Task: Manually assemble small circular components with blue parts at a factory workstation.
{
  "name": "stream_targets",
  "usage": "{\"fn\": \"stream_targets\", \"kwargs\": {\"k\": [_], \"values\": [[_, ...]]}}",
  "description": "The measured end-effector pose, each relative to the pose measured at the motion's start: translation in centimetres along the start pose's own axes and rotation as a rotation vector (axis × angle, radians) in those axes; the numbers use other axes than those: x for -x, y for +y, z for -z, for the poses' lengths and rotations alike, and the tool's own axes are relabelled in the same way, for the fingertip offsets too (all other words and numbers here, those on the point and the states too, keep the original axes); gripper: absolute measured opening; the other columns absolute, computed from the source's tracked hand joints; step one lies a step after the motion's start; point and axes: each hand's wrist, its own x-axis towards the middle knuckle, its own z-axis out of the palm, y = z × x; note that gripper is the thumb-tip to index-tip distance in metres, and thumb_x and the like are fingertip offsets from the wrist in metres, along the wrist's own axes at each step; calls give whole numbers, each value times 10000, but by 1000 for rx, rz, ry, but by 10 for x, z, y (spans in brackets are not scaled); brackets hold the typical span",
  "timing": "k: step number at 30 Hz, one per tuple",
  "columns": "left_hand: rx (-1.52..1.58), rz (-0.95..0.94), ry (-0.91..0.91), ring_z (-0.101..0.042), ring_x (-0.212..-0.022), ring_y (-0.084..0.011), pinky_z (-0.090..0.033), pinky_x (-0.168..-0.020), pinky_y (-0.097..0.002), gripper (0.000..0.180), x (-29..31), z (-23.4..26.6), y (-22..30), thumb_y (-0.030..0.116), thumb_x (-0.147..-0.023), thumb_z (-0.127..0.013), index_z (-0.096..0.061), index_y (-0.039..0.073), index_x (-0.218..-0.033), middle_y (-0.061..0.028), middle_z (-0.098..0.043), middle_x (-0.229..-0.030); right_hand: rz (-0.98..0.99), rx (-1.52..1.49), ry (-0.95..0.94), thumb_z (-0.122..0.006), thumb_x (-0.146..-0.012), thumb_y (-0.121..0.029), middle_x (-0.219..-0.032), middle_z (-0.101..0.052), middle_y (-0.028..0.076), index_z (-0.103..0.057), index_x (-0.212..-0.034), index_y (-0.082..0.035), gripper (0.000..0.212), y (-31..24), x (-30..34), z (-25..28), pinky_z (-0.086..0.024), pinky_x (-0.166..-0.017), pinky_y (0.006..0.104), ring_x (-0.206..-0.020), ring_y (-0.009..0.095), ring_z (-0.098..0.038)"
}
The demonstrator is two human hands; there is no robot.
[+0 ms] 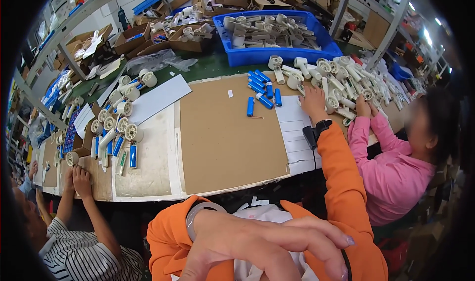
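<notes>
Bench layout: left hand raised near the camera, right hand at the pile of white fan parts.
Far left, a co-worker in a striped shirt sits at the bench; nearby lie white fan heads with blue batteries attached. At centre, a brown cardboard sheet covers the bench. Above its near edge, the left hand is loosely spread, with no object visible in it. Loose blue batteries lie near the cardboard's far right corner, below a blue bin. The right hand is at the left side of the pile of white fan parts, fingers partly extended; its grip cannot be determined. Far right, a co-worker in pink reaches into the same pile.
</notes>
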Motion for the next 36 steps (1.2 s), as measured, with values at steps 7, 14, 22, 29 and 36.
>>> {"fn": "stream_targets", "kwargs": {"k": [7,14,22,29,36], "values": [[-7,-6,-28,-397,-1222,-495,-202,-1014,-636,874,-2,7,0,837,-670,-555,-656,73,-1080,-335,-501,-1239,-69,-65,-198,-645,-837,-311,-1223,-573,119,-528,-1264,-76,501,0,-8,0,-239,-1088,476,-1200,317,-452],[61,-11,-76,-386,-1228,-506,-198,-1019,-630,893,-4,6,-5,834,-671,-558,-638,82,-1146,-327,-504,-1243,-65,-287,110,-666,-818,-197,-1022,-591,149,-552,-1212,-77,427,-12,8,35,-461,-828,425,-1012,352,-532],[-60,13,-21,-391,-1274,-404,-240,-1076,-547,1163,45,34,-9,896,-595,-529,-402,-8,-1314,-279,-456,-1317,101,-498,38,-677,-788,-171,-985,-572,134,-559,-1168,-78,408,-100,66,137,-472,-769,424,-928,332,-556],[-589,789,1076,-540,-1105,-161,-439,-943,-314,422,166,90,-16,214,-963,-540,-404,30,-1318,-125,-535,-1242,193,-554,-78,-672,-765,-174,-998,-567,128,-562,-1156,-42,427,-190,121,130,-470,-792,423,-923,326,-547],[-784,873,1223,-604,-863,-131,-498,-778,-301,513,212,99,-37,104,-880,-635,-390,-16,-1315,-134,-525,-1240,427,-763,91,-676,-756,-159,-1053,-553,157,-542,-1183,-16,469,-168,125,127,-462,-816,431,-1006,322,-531]]}}
